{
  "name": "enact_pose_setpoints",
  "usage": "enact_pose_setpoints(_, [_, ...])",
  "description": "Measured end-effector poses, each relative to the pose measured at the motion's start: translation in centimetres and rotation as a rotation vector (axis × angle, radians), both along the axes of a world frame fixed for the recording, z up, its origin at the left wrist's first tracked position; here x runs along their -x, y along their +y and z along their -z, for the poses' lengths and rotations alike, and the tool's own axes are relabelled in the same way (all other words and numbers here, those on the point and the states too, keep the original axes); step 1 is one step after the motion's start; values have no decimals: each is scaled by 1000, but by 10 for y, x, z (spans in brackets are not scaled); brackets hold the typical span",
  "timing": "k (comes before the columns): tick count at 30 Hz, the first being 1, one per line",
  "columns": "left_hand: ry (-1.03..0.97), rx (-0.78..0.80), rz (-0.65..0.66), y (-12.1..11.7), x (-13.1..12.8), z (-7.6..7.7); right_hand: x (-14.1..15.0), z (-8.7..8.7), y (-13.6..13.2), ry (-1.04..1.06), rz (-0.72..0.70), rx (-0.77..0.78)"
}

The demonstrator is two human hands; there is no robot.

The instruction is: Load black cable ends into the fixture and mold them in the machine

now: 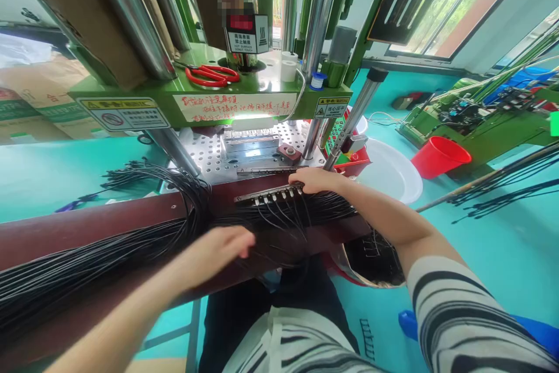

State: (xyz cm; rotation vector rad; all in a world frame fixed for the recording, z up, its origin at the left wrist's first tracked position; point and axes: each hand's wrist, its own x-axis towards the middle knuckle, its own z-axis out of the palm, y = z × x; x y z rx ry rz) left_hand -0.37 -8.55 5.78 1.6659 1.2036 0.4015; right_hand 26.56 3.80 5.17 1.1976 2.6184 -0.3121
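Observation:
A metal fixture bar (266, 193) lies on the dark red bench (87, 227) with several black cables plugged into it side by side. My right hand (315, 180) rests on the bar's right end, fingers curled down over it. My left hand (222, 248) hovers over the bundle of black cables (131, 245) in front of the bar, fingers together and bent; whether it pinches a cable is hidden. The cables run left across the bench in a thick bundle.
Behind the bench stands a green moulding press (205, 105) with chrome columns, a perforated metal plate (209, 152) and a mould. Red scissors (212, 74) lie on its upper deck. A white basin (393, 172) and a red bucket (439, 156) sit on the teal floor at right.

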Motion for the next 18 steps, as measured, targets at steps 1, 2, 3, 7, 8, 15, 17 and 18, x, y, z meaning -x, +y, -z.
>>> enact_pose_setpoints(1, [32,-79,60,-10,-18,5,2,-6,2,-12,12,23])
enact_pose_setpoints(2, [63,-149,86,-17,-33,11,4,-13,3,-18,37,30])
enact_pose_setpoints(3, [91,-209,79,-21,-44,16,5,-19,5,-17,79,24])
enact_pose_setpoints(7, [91,-322,9,-15,-65,27,5,-39,11,89,252,-43])
enact_pose_setpoints(8, [56,-321,-6,-9,-69,28,3,-42,14,156,288,-62])
enact_pose_setpoints(15, [-658,292,-108,37,-104,21,10,-54,56,562,450,-60])
enact_pose_setpoints(17, [-821,454,-149,49,-112,17,17,-51,70,622,474,-38])
enact_pose_setpoints(18, [-855,509,-178,55,-115,15,21,-49,77,654,493,-26])
